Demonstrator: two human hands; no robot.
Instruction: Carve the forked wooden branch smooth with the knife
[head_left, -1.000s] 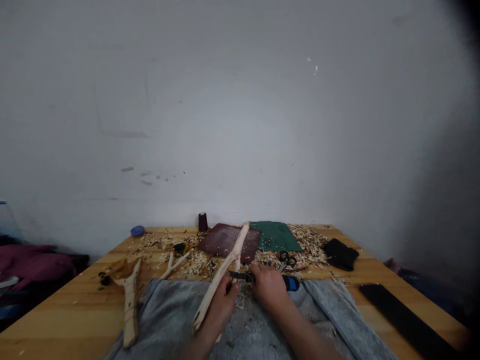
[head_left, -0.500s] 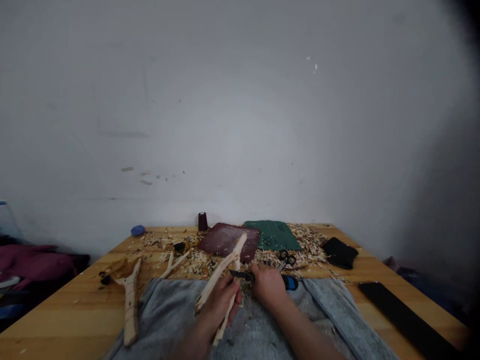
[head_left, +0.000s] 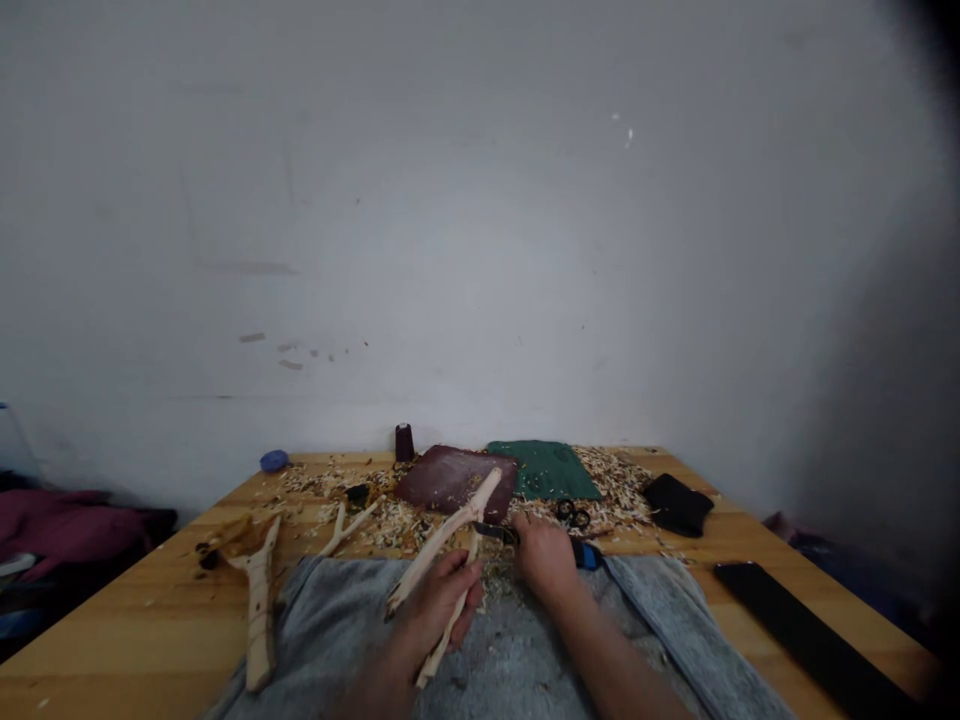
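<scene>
My left hand (head_left: 441, 600) is wrapped round a peeled, forked wooden branch (head_left: 442, 540), whose joined end points away from me over the maroon sheet. One prong runs outside the hand on the left, the other passes through the fingers. My right hand (head_left: 546, 558) grips a knife (head_left: 495, 533) with a dark blade and a black and blue handle. The blade lies against the branch just below the fork. Beneath both hands a grey cloth (head_left: 510, 660) is spread, with fine shavings on it.
Wood shavings (head_left: 615, 490) litter the table's back. A maroon sheet (head_left: 450, 480), green sheet (head_left: 544, 470), scissors (head_left: 574, 515) and thread cone (head_left: 404, 443) lie there. Left are a slingshot-shaped fork (head_left: 260, 610) and smaller fork (head_left: 349, 528); right, a black pouch (head_left: 679, 505) and a long black object (head_left: 810, 630).
The knife has moved slightly away from me and to the right, its blade nearer the fork. The branch has shifted a little in my left hand's grip.
</scene>
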